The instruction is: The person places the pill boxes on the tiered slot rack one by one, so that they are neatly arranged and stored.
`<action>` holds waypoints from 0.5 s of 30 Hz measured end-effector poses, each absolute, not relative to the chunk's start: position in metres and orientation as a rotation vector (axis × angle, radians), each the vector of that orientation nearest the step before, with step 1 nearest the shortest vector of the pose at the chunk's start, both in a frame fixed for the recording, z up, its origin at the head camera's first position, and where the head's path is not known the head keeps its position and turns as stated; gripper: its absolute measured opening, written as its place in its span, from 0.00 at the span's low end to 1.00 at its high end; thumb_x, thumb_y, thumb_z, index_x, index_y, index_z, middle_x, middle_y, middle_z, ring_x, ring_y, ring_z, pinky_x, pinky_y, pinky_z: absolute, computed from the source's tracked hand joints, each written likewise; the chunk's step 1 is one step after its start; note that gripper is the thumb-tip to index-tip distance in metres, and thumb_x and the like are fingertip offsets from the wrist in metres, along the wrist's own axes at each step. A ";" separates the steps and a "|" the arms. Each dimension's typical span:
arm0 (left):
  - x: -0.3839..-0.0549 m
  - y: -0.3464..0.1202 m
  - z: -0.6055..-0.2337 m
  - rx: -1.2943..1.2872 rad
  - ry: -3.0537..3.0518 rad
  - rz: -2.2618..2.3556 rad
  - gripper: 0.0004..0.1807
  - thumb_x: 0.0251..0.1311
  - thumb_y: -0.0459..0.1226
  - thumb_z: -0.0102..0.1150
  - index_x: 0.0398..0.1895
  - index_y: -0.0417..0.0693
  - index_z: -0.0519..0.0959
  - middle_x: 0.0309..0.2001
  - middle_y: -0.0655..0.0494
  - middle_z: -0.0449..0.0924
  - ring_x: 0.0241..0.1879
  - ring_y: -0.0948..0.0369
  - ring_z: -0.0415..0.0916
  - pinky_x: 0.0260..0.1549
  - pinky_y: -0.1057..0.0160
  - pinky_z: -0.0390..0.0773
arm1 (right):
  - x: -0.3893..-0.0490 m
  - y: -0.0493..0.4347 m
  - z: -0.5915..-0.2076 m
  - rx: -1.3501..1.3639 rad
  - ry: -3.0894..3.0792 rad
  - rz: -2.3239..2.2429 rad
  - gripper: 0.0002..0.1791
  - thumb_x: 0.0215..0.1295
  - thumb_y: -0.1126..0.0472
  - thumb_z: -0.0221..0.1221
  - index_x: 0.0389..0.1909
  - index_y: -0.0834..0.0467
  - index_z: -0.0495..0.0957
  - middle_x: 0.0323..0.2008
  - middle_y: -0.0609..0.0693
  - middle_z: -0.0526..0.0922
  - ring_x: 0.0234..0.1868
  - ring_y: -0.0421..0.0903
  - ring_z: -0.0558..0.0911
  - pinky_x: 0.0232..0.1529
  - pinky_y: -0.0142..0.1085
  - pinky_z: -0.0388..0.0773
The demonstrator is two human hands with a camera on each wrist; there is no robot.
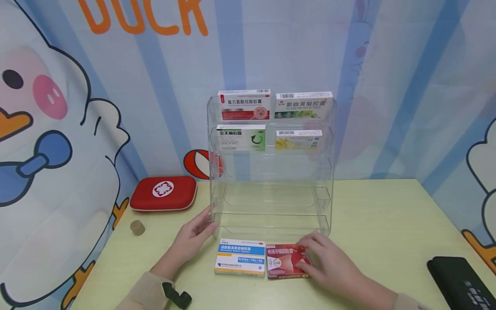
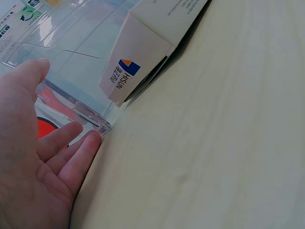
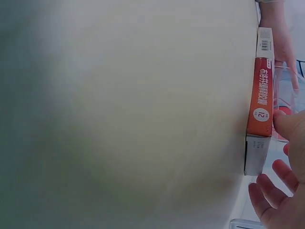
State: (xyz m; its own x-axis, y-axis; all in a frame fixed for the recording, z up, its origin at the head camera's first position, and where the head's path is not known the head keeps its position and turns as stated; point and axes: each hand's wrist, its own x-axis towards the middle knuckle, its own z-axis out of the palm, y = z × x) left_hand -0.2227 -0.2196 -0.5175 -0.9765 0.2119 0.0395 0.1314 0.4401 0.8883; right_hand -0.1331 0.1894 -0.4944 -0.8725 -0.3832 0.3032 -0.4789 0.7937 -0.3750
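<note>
A clear tiered plastic rack [image 1: 271,214] stands upright on the table. At its lower left corner is my left hand [image 1: 191,239], fingers extended along the side and thumb toward the front. Two medicine boxes lie flat before the rack: a white-and-blue box [image 1: 240,258] and, right beside it, a red box [image 1: 278,263]. My right hand [image 1: 333,262] is over the red box's right end. In the right wrist view its thumb [image 3: 282,123] is right at the red box's upper face, while the other fingers [image 3: 271,191] spread beyond the box's end.
Four medicine boxes fill the rack's two upper tiers, among them a green-and-white one [image 1: 241,137]. A red zip case [image 1: 164,193] and a small brown cylinder [image 1: 137,227] sit at left. A black case [image 1: 463,282] lies at right. A printed curtain hangs behind.
</note>
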 end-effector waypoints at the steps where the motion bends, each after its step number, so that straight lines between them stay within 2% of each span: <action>1: -0.223 -0.220 -0.518 0.315 2.602 1.590 0.38 0.78 0.55 0.64 0.87 0.78 0.62 0.80 0.50 0.76 0.76 0.49 0.79 0.71 0.54 0.83 | -0.133 0.190 -0.496 0.677 -2.765 0.650 0.24 0.63 0.49 0.80 0.58 0.46 0.86 0.55 0.37 0.83 0.54 0.35 0.83 0.59 0.40 0.91; 6: -0.224 -0.221 -0.519 0.346 2.595 1.620 0.38 0.78 0.53 0.64 0.87 0.77 0.62 0.79 0.48 0.76 0.75 0.47 0.80 0.71 0.53 0.83 | -0.129 0.193 -0.498 0.633 -2.814 0.680 0.25 0.65 0.48 0.79 0.60 0.45 0.85 0.58 0.38 0.83 0.56 0.39 0.85 0.61 0.44 0.91; 12: -0.225 -0.222 -0.521 0.352 2.582 1.630 0.37 0.78 0.54 0.64 0.86 0.79 0.63 0.80 0.48 0.75 0.75 0.48 0.80 0.71 0.53 0.83 | -0.125 0.197 -0.496 0.599 -2.900 0.705 0.27 0.69 0.45 0.75 0.66 0.46 0.83 0.64 0.41 0.85 0.64 0.47 0.87 0.66 0.51 0.89; 15: -0.225 -0.221 -0.521 0.350 2.579 1.631 0.37 0.78 0.53 0.64 0.86 0.79 0.63 0.80 0.48 0.75 0.75 0.47 0.80 0.71 0.53 0.83 | -0.123 0.200 -0.495 0.606 -2.916 0.701 0.27 0.70 0.43 0.74 0.67 0.46 0.83 0.63 0.40 0.86 0.63 0.46 0.87 0.65 0.51 0.89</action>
State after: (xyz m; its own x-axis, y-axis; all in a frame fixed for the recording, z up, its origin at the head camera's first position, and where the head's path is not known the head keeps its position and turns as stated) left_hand -0.2246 -0.2212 -0.5209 -0.9716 0.2281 0.0624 0.1542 0.4108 0.8986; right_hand -0.1235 0.2003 -0.4945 -0.9184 -0.3578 0.1689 -0.3955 0.8168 -0.4200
